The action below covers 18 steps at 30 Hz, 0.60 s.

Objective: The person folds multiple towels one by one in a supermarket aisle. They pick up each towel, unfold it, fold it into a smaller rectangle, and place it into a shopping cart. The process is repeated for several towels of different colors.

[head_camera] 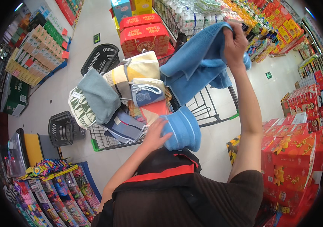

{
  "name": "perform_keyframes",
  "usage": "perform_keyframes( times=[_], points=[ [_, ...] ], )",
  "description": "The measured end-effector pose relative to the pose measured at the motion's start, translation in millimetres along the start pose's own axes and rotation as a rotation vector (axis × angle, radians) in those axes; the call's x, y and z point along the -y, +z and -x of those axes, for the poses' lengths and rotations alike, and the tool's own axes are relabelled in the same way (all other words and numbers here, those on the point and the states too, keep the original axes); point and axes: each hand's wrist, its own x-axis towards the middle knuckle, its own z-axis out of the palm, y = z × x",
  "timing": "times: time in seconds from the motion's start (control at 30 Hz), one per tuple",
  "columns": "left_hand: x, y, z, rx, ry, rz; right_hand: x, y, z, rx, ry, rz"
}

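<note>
My right hand (234, 44) is raised at the upper right, gripping the edge of a blue towel (198, 65) that hangs in folds over the shopping cart (207, 106). Close to my body, my left hand (156, 134) holds the left side of a folded blue towel with white stripes (182, 129). Left of these, a heap of folded towels lies on the cart: a grey-blue one (100, 95), a green-and-white patterned one (79, 109), a yellow and white one (144, 66), and a blue one with a bear motif (148, 95). Lower down are a coral towel (155, 109) and a dark blue checked one (126, 126).
Two black plastic baskets, one behind the heap (102, 58) and one to the left (62, 127), stand near the cart. Red gift boxes (144, 37) are stacked ahead, and red cartons (286, 153) rise at my right. A candy rack (62, 190) stands lower left.
</note>
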Motion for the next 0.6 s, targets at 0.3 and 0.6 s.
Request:
perform_keyframes(
  times=[0.3,0.6],
  points=[
    [-38,11,-34,0.009,0.031,0.467,227,-35,10,0.385,-0.652,0.191],
    [-26,-115,-34,-0.421,0.009,1.186,277,-37,37,0.68,-0.347,-0.07]
  ],
)
